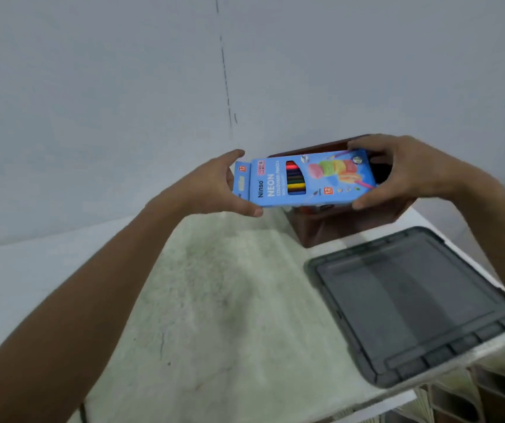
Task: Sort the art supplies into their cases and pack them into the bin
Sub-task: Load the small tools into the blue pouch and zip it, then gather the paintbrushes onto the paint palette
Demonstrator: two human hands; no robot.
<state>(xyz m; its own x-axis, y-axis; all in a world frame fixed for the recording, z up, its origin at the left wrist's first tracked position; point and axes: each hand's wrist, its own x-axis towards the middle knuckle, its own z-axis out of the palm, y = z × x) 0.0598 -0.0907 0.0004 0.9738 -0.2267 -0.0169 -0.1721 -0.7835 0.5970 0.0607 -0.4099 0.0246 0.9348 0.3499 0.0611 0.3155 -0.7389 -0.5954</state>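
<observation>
Holding one blue coloured-pencil box point(304, 182) by its ends, left hand point(220, 187) and right hand point(397, 172) poise it above the brown bin point(352, 224); packing apparently late, grey lid point(409, 303) lying off, nearer than the bin.

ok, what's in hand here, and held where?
The blue pencil box, held by its two short ends: left hand at the flap end, right hand at the other.

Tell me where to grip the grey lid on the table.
Probably the lid by its near-left long edge, coming from above: it lies flat on the table, so only the rim offers purchase, and that edge faces the open mat. Both hands are busy, left hand and right hand holding the pencil box.
</observation>
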